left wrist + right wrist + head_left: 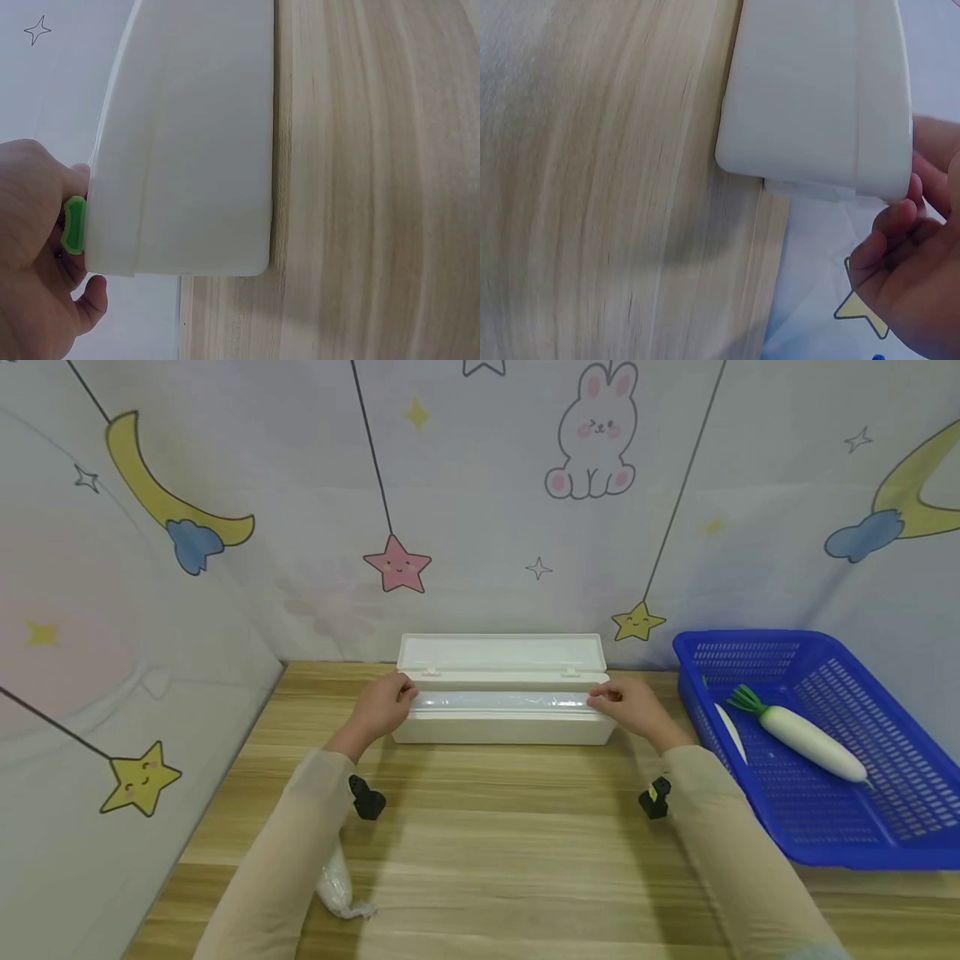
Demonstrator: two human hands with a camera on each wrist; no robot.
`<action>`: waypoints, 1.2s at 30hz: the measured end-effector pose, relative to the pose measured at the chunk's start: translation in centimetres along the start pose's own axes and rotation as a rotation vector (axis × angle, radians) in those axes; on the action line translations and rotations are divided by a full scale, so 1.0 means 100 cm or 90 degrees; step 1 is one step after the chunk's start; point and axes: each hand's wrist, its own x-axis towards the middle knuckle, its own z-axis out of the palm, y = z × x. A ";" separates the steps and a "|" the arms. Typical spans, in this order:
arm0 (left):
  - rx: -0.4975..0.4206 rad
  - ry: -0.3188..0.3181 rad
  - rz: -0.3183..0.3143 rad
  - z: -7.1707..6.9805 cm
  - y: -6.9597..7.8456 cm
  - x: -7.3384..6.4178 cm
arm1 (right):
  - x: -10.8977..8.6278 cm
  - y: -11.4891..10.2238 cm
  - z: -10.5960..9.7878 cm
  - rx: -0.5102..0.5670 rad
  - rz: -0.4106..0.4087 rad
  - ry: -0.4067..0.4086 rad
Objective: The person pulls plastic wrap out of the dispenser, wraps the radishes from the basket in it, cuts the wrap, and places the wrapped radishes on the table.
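A long white cling film dispenser (502, 729) stands on the table with its lid (501, 653) raised toward the wall. Shiny clear cling film (502, 700) lies across its top opening. My left hand (384, 703) is at the dispenser's left end, fingers bent, pinching the film's edge. Beside those fingers a small green piece (73, 225) sticks out at the dispenser's end. At the right end, my right hand (628, 703) pinches the film's other side between thumb and curled fingers. The right fingertips are right at the dispenser's upper edge in the right wrist view.
A blue plastic basket (862, 858) at the right holds a white radish (813, 743) with a green top and another white piece (731, 732). Near my left forearm lies a white item wrapped in clear plastic (336, 885). A patterned cloth wall (495, 510) rises behind the wooden table (510, 843).
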 end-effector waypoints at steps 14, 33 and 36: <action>0.015 0.037 -0.010 -0.002 0.003 -0.001 | -0.004 -0.011 -0.003 -0.020 0.002 0.048; -0.245 0.078 -0.043 -0.006 0.007 -0.001 | -0.004 -0.019 -0.010 0.011 0.009 0.115; -0.301 0.058 -0.043 -0.009 0.006 -0.001 | -0.005 -0.020 -0.011 0.013 0.011 0.114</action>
